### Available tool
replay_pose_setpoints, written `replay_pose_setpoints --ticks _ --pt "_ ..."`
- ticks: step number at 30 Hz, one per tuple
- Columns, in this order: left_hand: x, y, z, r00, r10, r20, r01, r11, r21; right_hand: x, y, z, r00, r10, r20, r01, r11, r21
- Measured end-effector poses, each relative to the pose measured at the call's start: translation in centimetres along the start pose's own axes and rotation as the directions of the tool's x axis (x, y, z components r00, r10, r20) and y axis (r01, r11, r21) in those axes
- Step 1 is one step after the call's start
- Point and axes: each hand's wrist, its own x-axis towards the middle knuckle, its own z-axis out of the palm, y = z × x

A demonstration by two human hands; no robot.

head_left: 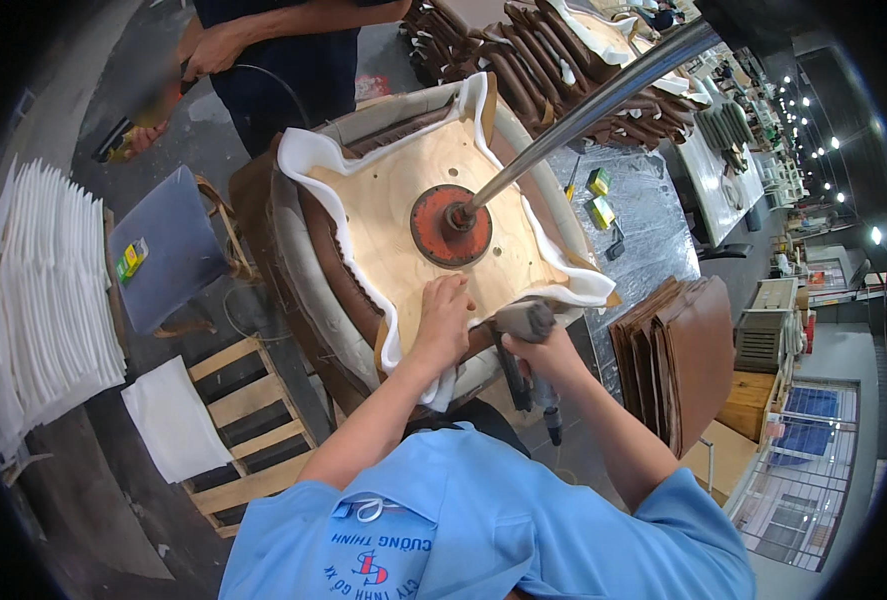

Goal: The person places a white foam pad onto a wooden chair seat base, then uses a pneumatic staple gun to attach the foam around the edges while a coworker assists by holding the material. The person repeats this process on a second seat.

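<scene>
Large round upholstered seat at centre, upside down on its stand, brown leather and white foam lining folded up over the edge of a pale plywood base. Red round press plate clamped on the middle of the plywood, with a slanted steel rod running from it up to the right. To the left, a tall stack of white foam sheets, one loose white sheet lying on a wooden pallet, and a grey stool top beside the seat. To the right, a stack of brown leather panels standing on edge just beside the work table. Further back, rows of finished brown seat covers.

Left hand flat on the near edge of the plywood, fingers together and pressing the folded lining down. Right hand just beside it at the seat's near rim, fingers clamped round the grip of a pneumatic staple gun, its grey head touching the folded edge, its body hanging below the hand.

At the top left, another person's hand holding a dark tool with a hose.
</scene>
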Motion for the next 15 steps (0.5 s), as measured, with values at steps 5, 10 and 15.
replay_pose_setpoints --ticks 5,10,15 --pt "0.6 0.4 -3.2 0.971 -0.216 0.098 0.233 0.95 -0.208 -2.9 2.5 -0.2 0.995 -0.088 -0.054 0.094 0.987 0.126" --pt "-0.6 9.1 -6.3 0.893 -0.141 0.427 0.252 0.944 -0.215 -5.8 7.8 -0.5 0.982 -0.094 -0.162 0.129 0.966 0.223" --pt "-5.6 8.7 -0.7 0.879 0.024 0.476 -0.007 0.999 -0.038 -8.0 13.7 -2.0 0.938 -0.145 -0.314 0.178 0.981 0.08"
